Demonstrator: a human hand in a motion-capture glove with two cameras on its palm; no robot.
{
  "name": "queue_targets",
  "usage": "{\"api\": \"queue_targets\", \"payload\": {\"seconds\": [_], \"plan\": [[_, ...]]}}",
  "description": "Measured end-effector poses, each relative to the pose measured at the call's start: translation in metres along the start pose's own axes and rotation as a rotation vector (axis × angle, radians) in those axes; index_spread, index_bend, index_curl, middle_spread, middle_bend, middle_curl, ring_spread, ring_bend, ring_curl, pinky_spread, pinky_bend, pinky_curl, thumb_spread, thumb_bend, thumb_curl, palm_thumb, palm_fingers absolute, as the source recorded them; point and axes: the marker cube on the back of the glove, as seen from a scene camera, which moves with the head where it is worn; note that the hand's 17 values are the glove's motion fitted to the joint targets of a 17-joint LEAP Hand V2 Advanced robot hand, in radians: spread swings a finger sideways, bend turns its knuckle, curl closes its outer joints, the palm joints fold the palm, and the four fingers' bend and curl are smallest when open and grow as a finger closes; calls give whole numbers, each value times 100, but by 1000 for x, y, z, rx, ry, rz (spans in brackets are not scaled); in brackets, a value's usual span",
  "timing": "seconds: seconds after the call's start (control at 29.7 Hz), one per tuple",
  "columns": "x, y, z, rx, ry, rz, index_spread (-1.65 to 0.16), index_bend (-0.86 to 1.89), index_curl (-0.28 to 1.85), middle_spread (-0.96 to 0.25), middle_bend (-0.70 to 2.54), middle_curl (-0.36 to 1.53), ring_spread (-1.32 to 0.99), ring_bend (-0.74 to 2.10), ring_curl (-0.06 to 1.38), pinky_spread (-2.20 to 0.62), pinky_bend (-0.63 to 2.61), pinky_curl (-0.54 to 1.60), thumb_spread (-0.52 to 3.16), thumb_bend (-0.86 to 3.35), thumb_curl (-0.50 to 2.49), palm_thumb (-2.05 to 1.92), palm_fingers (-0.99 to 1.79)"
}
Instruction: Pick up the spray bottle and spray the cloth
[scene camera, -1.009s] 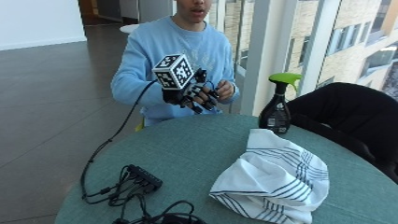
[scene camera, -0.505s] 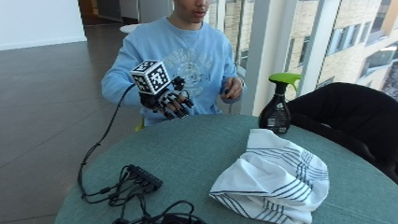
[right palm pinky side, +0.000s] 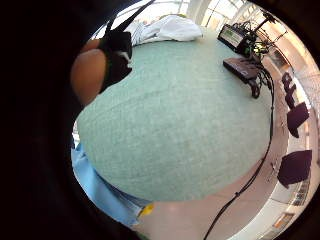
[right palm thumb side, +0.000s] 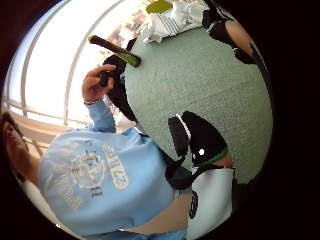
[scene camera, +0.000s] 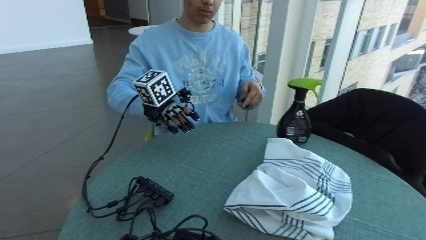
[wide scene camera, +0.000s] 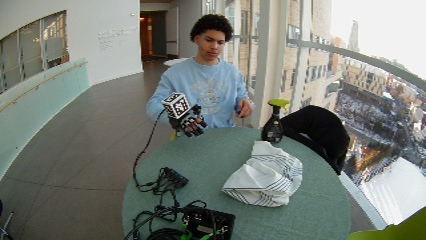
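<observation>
Table (scene camera: 213, 165): cloth (scene camera: 293, 197), spray bottle (scene camera: 296, 117)

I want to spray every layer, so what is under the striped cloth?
The striped cloth lies crumpled on the green table; only tabletop shows around it. Its folds hide whatever is beneath. The spray bottle stands apart, behind it.

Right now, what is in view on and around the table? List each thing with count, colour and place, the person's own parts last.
spray bottle: one, dark with green trigger head, upright at the table's far edge, beside the cloth.
cloth: one, white with dark stripes, crumpled on the table.
table: one, round, green top.
black box with cables: one, on the table's near side.
electronic unit: one, black, at the table's near edge.
chair: one, black, behind the spray bottle.
bare left hand: raised at chest, away from the bottle.
gloved right hand: black glove, held above the table edge, holding nothing.
</observation>
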Motion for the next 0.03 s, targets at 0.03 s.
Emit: {"api": "queue_targets", "payload": {"seconds": [0.03], "plan": [[0, 0, 0, 0, -1, 1, -33, 12, 28, -10, 26, 44, -2, 20, 33, 17, 21, 36, 111, -2, 35, 71, 76]]}}
